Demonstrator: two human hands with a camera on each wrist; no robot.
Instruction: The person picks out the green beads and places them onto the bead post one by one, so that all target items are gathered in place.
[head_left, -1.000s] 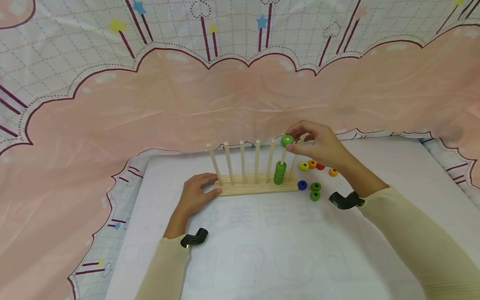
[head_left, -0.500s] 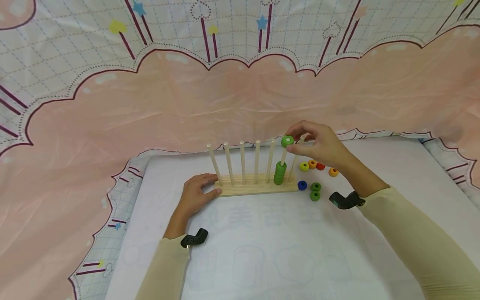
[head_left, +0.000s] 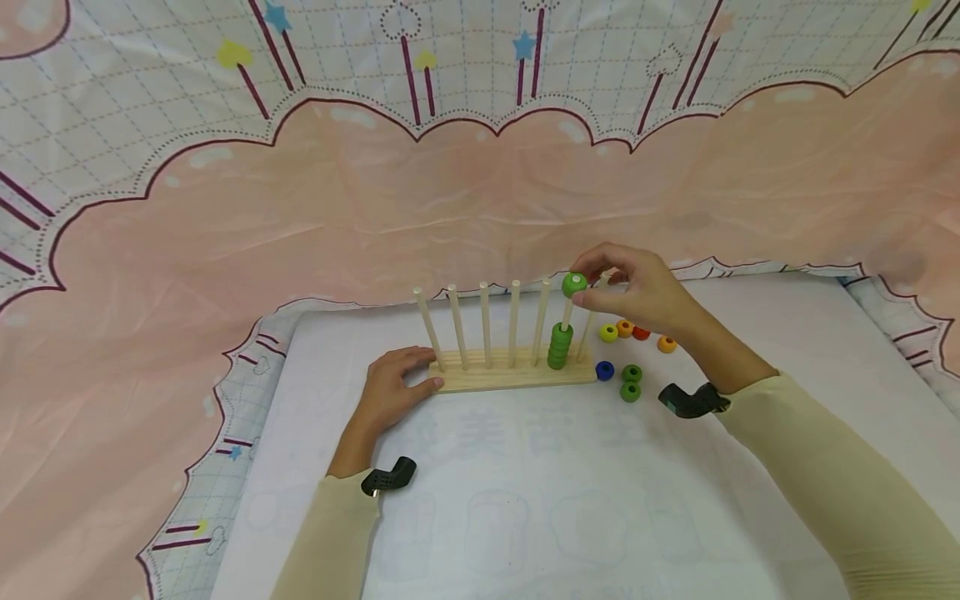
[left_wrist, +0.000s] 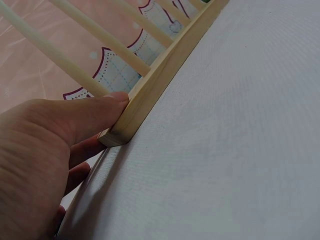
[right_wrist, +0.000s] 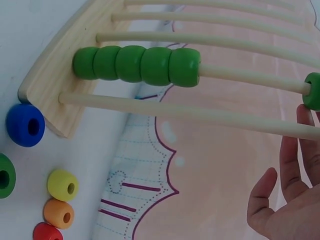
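A wooden peg rack with a row of upright pegs stands on the white tabletop. At its left end my left hand grips the base, thumb on the front edge and fingers behind. My right hand pinches a green bead at the top of the second peg from the right. In the right wrist view that bead sits round the peg's tip. Lower on the same peg is a stack of several green beads; bare peg shows between. The other pegs carry no beads.
Right of the rack lie a blue bead, two green beads, a yellow bead, two orange beads and a red bead. A patterned pink cloth hangs behind the table.
The pinched green bead has dropped very slightly at the peg's tip, with the tip now showing through its hole. The left hand and the rack have stayed put.
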